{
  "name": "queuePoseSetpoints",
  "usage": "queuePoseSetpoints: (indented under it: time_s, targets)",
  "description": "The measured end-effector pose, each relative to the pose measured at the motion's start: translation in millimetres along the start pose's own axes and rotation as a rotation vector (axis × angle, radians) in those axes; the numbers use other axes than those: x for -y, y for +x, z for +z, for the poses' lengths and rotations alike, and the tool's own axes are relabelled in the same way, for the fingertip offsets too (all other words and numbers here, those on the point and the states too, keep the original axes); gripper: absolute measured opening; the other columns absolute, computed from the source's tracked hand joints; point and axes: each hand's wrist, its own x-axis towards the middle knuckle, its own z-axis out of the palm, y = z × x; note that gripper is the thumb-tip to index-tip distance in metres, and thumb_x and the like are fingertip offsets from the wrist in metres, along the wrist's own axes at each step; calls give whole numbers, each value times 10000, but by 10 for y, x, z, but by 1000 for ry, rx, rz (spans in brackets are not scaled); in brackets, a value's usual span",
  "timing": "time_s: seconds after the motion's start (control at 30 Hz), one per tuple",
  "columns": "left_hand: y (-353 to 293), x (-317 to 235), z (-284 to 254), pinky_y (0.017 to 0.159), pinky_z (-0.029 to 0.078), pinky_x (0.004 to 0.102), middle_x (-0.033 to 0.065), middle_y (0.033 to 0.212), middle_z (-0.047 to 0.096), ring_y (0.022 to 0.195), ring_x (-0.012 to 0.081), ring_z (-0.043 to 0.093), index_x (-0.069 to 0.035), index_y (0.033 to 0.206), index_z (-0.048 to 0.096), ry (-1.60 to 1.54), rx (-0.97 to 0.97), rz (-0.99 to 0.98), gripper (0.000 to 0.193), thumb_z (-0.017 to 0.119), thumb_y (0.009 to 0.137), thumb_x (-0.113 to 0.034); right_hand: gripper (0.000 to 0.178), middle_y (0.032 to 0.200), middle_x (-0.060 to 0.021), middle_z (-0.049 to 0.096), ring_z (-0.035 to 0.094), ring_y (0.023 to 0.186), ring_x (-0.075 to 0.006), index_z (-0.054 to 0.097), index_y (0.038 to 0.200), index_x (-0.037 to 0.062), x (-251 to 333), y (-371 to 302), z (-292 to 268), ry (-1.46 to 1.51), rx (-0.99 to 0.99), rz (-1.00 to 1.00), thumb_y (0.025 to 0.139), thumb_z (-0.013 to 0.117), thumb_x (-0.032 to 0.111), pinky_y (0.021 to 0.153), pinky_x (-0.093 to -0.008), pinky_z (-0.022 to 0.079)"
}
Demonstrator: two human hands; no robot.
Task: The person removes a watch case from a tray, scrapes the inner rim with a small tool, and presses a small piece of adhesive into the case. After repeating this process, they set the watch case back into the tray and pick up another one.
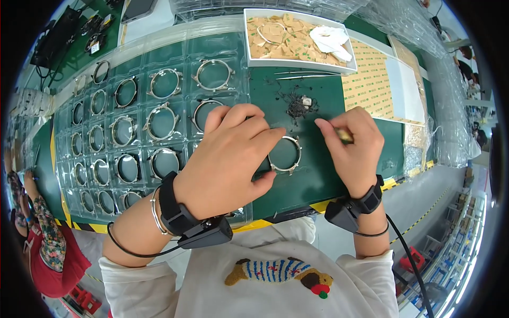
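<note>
A round silver watch case (pixel 298 160) lies flat on the green mat in front of me. My left hand (pixel 228 153) reaches over its left side, with the index fingertip at its upper edge and the thumb at its lower edge, steadying it. To the right, my right hand (pixel 354 148) is closed in a pinch, apart from the case. A bit of something yellowish (pixel 344 136) shows between its fingers; most of it is hidden. Left of the case, a clear plastic tray (pixel 183 135) holds several similar watch cases (pixel 161 123) in its compartments, partly covered by my left hand and forearm.
Beyond the hands lies a heap of black scraps (pixel 301 106). Thin metal tools (pixel 307 76) lie before a white box (pixel 247 40) of tan adhesive pieces (pixel 286 45). Sheets of tan adhesive (pixel 366 79) lie right. Yellow-black tape (pixel 254 225) edges the table; another person (pixel 50 249) is far left.
</note>
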Motion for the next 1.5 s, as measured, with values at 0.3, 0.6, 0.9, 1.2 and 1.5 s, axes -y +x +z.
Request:
queuePoseSetpoints:
  time_s: [0.3,0.6,0.9,1.2,1.5]
  targets:
    - [6,22,36,1051,332,484,68,1081,623,1229,302,514,-77,1260,663,-17,-21,7,605,849,696,-192,385,937,-122,614,578,800,-298,706,1174,10,275,-182,-113,63,251,-152,795,717,-58,734,-361,490]
    - [-19,61,68,1038,339,480,62,1070,627,1214,288,526,-71,1246,668,-29,-43,6,655,898,654,-230,382,994,-106,603,570,814,-276,736,1120,-1,296,-185,-16,100,349,-283,748,730,-87,705,-368,482]
    - [-4,56,43,1017,354,468,64,1058,628,1189,282,543,-57,1209,681,-51,-38,1,627,896,637,-200,360,977,-92,595,562,804,-261,751,1093,-10,269,-164,14,134,371,-269,745,727,-101,674,-352,470]
    - [13,75,20,1014,356,467,66,1059,631,1179,282,548,-59,1193,691,-51,-6,2,607,891,632,-177,358,965,-93,605,562,802,-264,755,1083,-15,288,-160,22,136,360,-255,737,727,-99,676,-351,471]
    - [26,88,21,1005,360,462,74,1054,647,1160,281,559,-56,1177,707,-77,-10,-5,586,886,628,-155,362,972,-91,614,567,808,-267,754,1088,-19,292,-155,16,134,373,-254,741,712,-115,689,-357,474]
